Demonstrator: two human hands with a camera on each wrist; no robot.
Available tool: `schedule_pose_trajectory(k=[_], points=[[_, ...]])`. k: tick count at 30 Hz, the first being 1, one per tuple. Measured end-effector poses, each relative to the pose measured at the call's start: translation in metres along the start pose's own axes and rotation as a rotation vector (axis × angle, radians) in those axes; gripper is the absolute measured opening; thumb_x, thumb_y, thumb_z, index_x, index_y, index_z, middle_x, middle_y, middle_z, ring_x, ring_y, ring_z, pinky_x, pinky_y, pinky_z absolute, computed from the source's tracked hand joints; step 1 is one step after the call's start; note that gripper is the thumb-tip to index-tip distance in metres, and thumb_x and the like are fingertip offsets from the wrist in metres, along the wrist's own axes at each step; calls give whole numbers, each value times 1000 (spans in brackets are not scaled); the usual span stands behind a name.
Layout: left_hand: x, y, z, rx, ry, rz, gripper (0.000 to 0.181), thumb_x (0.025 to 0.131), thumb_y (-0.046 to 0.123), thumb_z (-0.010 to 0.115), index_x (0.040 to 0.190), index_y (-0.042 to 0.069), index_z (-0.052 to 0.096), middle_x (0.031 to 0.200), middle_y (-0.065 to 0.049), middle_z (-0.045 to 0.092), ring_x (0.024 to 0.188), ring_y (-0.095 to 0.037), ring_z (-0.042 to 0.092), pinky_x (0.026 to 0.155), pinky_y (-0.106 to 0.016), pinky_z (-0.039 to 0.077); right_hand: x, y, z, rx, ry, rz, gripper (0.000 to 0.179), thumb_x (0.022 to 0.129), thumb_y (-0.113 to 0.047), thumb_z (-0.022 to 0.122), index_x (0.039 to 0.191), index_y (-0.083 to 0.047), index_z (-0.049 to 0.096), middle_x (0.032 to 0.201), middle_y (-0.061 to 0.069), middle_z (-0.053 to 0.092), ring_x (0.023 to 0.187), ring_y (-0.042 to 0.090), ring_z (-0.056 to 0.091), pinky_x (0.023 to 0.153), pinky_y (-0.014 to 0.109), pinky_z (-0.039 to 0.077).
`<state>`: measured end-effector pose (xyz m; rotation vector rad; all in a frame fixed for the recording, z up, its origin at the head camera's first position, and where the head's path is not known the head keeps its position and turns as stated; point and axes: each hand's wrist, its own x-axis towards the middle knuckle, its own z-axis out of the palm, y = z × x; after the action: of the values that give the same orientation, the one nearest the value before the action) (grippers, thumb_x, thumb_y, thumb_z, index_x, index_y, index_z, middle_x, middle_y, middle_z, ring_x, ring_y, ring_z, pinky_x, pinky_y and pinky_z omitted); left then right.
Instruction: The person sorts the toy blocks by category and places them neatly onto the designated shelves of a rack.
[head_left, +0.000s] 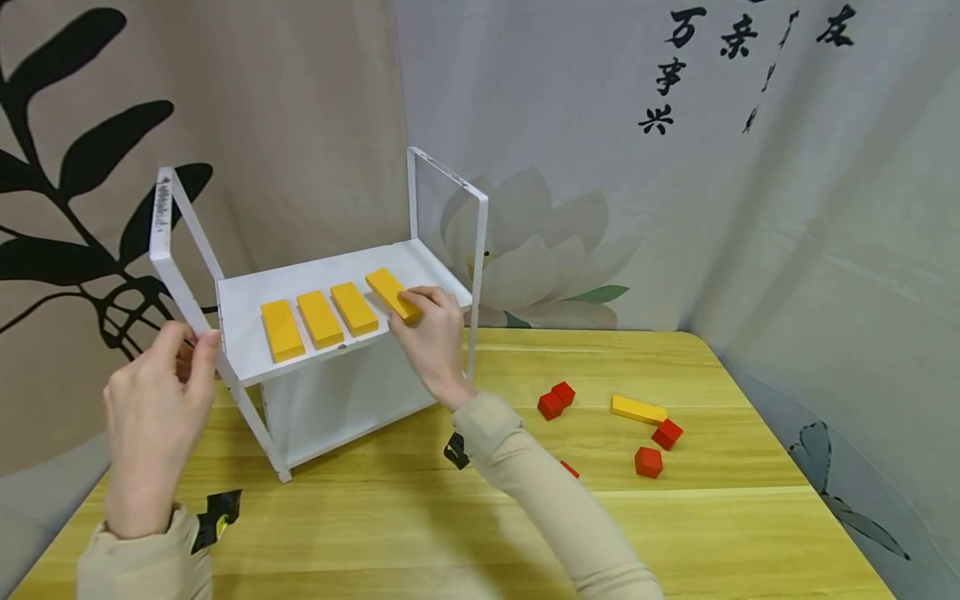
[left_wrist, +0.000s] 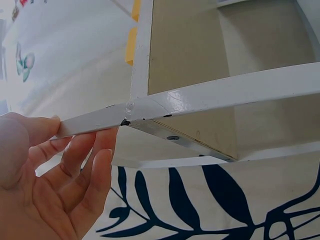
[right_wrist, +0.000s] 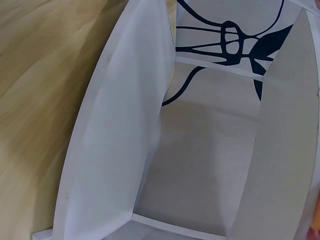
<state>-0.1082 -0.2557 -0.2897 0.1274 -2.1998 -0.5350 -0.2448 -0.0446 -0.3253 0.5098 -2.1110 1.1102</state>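
Note:
A white two-tier rack (head_left: 322,271) with open end frames stands on the wooden table. On its upper shelf, three yellow blocks (head_left: 318,320) lie side by side, slightly spaced. To their right, my right hand (head_left: 435,337) pinches the near end of another yellow block (head_left: 384,285), which lies on or just above the shelf; I cannot tell which. My left hand (head_left: 161,400) grips the rack's front left post (left_wrist: 90,122) between thumb and fingers. In the right wrist view the rack's lower shelf (right_wrist: 110,125) fills the middle, with only a sliver of block at the right edge.
Right of the rack, several red cubes (head_left: 648,462) lie scattered on the table (head_left: 750,517). A long yellow block (head_left: 637,409) touches or nearly touches one of them. The right forearm partly hides a red piece (head_left: 570,469). Printed curtains (head_left: 540,100) hang behind the table.

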Motion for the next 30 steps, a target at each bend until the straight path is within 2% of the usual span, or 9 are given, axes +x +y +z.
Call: schedule_pose_trajectory(k=[8, 13, 17, 23, 30], points=[[0, 1, 0, -2, 7, 3, 31, 97, 24, 53, 88, -6, 55, 65, -24, 58, 52, -32, 47, 52, -25, 26, 4, -8, 4, -123, -40, 67, 23, 78, -21, 77, 96, -7, 75, 100, 4, 72, 91, 20, 63, 84, 34, 42], [0, 2, -1, 4, 3, 2, 31, 97, 24, 53, 89, -6, 55, 65, -24, 58, 51, -31, 46, 52, -25, 25, 5, -11, 4, -207, -96, 73, 25, 81, -28, 74, 98, -11, 75, 101, 1, 72, 89, 19, 63, 77, 28, 36], [-1, 2, 0, 7, -1, -2, 31, 97, 24, 53, 88, -6, 55, 64, -24, 57, 51, -30, 45, 53, -25, 25, 5, -11, 2, -210, -130, 54, 24, 84, -30, 71, 99, -11, 75, 102, 1, 72, 90, 19, 63, 74, 27, 31], [-1, 2, -1, 8, -4, -3, 32, 97, 25, 52, 87, -6, 54, 64, -24, 57, 50, -30, 45, 52, -26, 26, 5, -11, 1, -195, -157, 30, 25, 85, -29, 68, 101, -11, 75, 105, 2, 71, 91, 18, 63, 75, 28, 29], [0, 2, -1, 3, 2, 0, 33, 97, 25, 52, 87, -6, 54, 64, -24, 58, 50, -30, 45, 51, -27, 26, 4, -11, 0, -209, -160, 16, 24, 86, -30, 67, 101, -12, 75, 105, 0, 71, 87, 17, 62, 71, 25, 25]])
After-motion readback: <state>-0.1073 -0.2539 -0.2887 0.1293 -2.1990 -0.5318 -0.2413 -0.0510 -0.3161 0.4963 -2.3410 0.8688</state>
